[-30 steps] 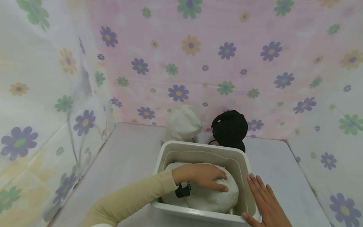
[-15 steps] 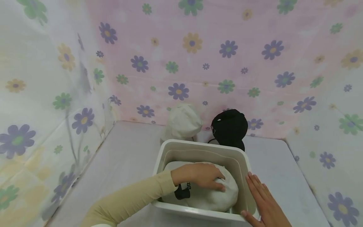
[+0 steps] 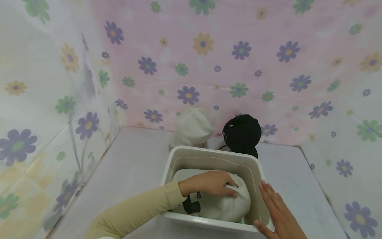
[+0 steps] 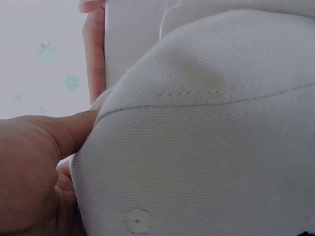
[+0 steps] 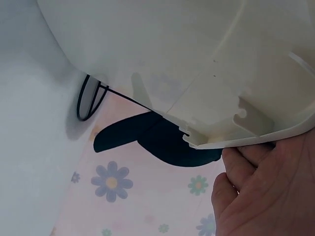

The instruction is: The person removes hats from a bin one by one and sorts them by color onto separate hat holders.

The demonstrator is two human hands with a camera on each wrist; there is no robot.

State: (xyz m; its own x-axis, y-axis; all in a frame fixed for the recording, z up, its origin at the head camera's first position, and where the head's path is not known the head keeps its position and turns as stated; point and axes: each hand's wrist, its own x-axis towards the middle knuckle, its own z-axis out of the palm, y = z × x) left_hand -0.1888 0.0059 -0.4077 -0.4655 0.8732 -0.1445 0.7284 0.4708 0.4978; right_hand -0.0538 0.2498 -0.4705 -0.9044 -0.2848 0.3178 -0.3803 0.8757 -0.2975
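A white cap [image 3: 221,209] with dark lettering and a black patch lies inside a white plastic bin [image 3: 213,227]. My left hand [image 3: 213,183] reaches into the bin from the left and pinches the cap's crown between thumb and fingers. Up close in the left wrist view, the cap [image 4: 197,147] shows a stitched seam and an eyelet, with the thumb pressed to its edge. My right hand [image 3: 282,214] rests against the outside of the bin's right wall with straight fingers, its thumb at the near corner. In the right wrist view, its fingers lie below the bin's rim.
Behind the bin, a white cap [image 3: 194,127] and a black cap [image 3: 243,134] sit raised on stands; a black wire stand [image 5: 91,101] shows in the right wrist view. Flower-patterned cloth [image 3: 209,59] walls the pale tabletop [image 3: 134,159] at the back and sides.
The left fingers have drawn in a little, gathering a fold of the cap's crown. The cap has shifted slightly under them. My right hand stays against the bin.
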